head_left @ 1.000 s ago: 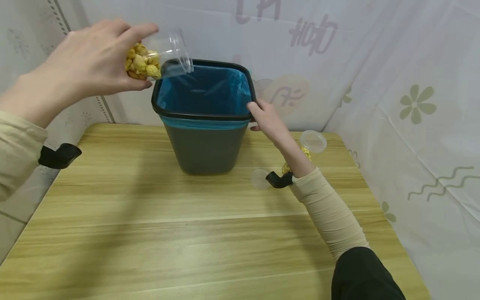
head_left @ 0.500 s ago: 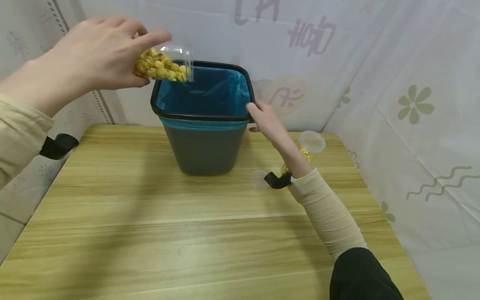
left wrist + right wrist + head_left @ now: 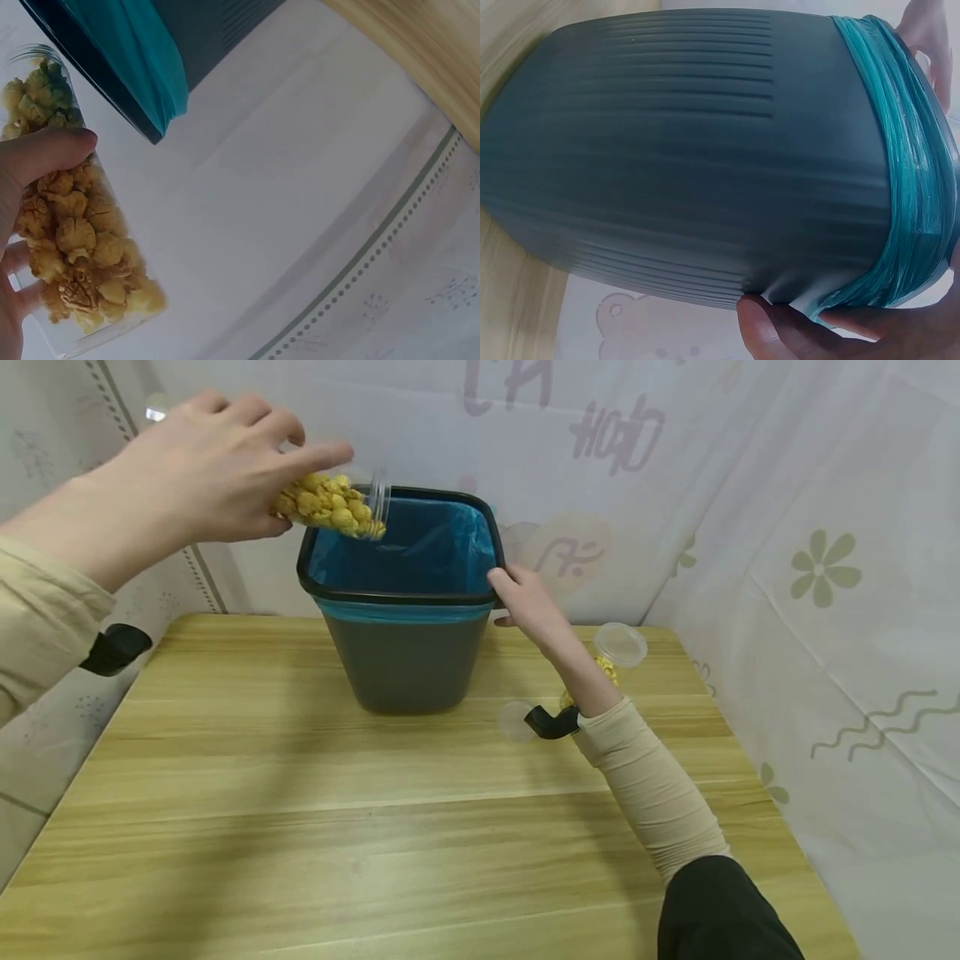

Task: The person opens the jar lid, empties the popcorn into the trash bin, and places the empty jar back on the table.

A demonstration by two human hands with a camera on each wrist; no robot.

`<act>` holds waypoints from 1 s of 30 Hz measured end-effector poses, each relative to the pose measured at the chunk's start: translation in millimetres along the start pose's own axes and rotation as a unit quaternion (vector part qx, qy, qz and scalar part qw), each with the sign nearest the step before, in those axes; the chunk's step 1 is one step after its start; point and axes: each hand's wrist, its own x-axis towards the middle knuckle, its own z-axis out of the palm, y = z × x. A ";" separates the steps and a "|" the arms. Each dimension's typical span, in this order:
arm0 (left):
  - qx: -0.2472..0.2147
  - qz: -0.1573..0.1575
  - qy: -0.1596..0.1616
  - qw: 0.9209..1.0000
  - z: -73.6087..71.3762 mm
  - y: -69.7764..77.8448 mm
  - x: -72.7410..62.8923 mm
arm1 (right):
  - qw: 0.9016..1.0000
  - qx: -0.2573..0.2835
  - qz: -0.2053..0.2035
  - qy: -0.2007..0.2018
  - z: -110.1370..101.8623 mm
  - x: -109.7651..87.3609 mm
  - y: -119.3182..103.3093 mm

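Observation:
My left hand [image 3: 202, 477] holds a clear plastic jar [image 3: 112, 307] of yellow popcorn [image 3: 330, 506] on its side, mouth tipped down over the left rim of the bin. Popcorn reaches right to the jar's mouth, while more brownish pieces fill the bottom end in the left wrist view. The dark grey trash bin [image 3: 408, 664] stands upright at the back, lined with a blue bag [image 3: 427, 543] folded under its black rim. At the bin's right side, my right hand [image 3: 532, 606] grips the rim, thumb on top and fingers below.
Yellow popcorn [image 3: 606, 670] shows partly behind my right forearm, beside a clear round lid-like piece [image 3: 621, 644]. Another clear disc [image 3: 516, 721] lies flat on the wooden table [image 3: 360, 860]. Printed white cloth [image 3: 720, 460] hangs behind and at both sides.
The jar in my left hand has tilted further mouth-down and shifted slightly right and lower. Its popcorn has slid from the bottom to the mouth. My right hand keeps its grip on the bin.

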 end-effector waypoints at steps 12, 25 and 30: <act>0.034 0.027 0.016 0.999 0.6 0.5 2.6 | 1.000 0.000 0.001 -0.005 2.7 1.6 0.0; 0.043 0.047 0.052 0.997 0.4 0.8 5.0 | 1.000 -0.004 0.005 0.001 4.8 1.0 -2.5; 0.046 0.048 0.057 0.996 -1.6 2.3 6.6 | 1.000 -0.004 0.003 0.002 5.4 0.6 -3.2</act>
